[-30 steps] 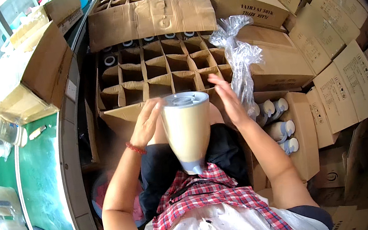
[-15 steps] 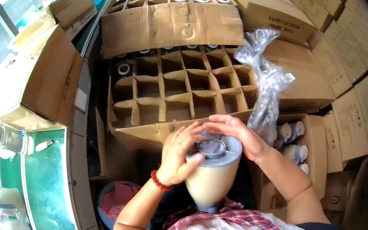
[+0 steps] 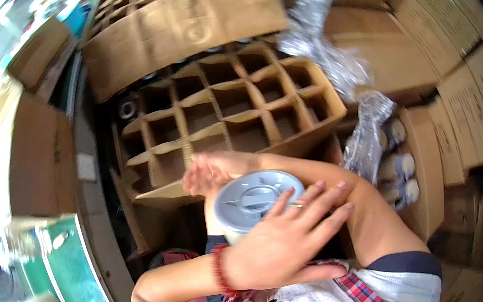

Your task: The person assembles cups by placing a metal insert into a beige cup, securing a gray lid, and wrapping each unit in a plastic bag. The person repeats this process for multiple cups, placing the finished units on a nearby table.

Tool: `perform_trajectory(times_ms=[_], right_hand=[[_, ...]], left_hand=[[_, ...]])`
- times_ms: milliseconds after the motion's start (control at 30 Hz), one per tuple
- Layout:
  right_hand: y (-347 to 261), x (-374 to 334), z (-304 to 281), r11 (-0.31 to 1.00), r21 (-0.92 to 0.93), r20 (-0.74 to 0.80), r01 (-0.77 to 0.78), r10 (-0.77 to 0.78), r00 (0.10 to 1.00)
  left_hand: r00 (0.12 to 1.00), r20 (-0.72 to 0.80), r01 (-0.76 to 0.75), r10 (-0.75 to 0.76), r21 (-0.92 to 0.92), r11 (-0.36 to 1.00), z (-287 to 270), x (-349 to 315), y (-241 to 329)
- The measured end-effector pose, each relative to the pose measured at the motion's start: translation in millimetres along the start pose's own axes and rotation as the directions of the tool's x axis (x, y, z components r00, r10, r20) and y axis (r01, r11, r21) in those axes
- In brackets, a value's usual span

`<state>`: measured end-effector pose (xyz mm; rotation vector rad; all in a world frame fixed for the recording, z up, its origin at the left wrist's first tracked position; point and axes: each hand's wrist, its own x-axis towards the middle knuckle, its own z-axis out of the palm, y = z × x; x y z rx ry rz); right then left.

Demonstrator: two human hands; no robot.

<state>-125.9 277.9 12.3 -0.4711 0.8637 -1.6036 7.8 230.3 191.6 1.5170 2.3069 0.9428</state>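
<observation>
A cream vessel with a round grey end (image 3: 254, 198) stands in my lap, that end facing up with a bar-shaped grip across its middle. My left hand (image 3: 290, 237), a red bead bracelet at its wrist, lies along the near right side, fingers spread over the grey rim toward my right forearm. Beyond the vessel, my right hand (image 3: 216, 170) reaches across to the far left, fingers stretched out and slightly blurred. My forearms enclose the vessel from both sides, its lower body mostly hidden behind my left hand. Neither hand has its fingers wrapped round it.
Ahead stands a carton with cardboard dividers (image 3: 205, 113), a white-ringed item in its far left cell. Behind it is another divided carton (image 3: 187, 26). Crumpled clear plastic (image 3: 365, 133) hangs over a box of similar vessels (image 3: 401, 165) at right. A green-topped table (image 3: 76, 267) runs along the left.
My hands have swung round the vessel, the left to the near right side, the right to the far left. The vessel stands more upright, and the view has tilted and shifted.
</observation>
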Motion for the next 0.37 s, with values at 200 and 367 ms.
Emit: perform_trajectory(times_ms=[200,367], right_hand=[[-39.1,-135.9,67.2,0.853,-0.447,-0.478,0.268,-0.482,0.734],[-20.7,-131.9,90.6,0.892,-0.446,-0.486,0.08,-0.316,0.815]], left_hand=[[0.538,-0.553,0.106,-0.636,-0.704,0.702,30.1,-76.7,-105.8],[0.735,-0.463,0.067,-0.495,-0.678,0.732,51.1,-72.2,-94.9]])
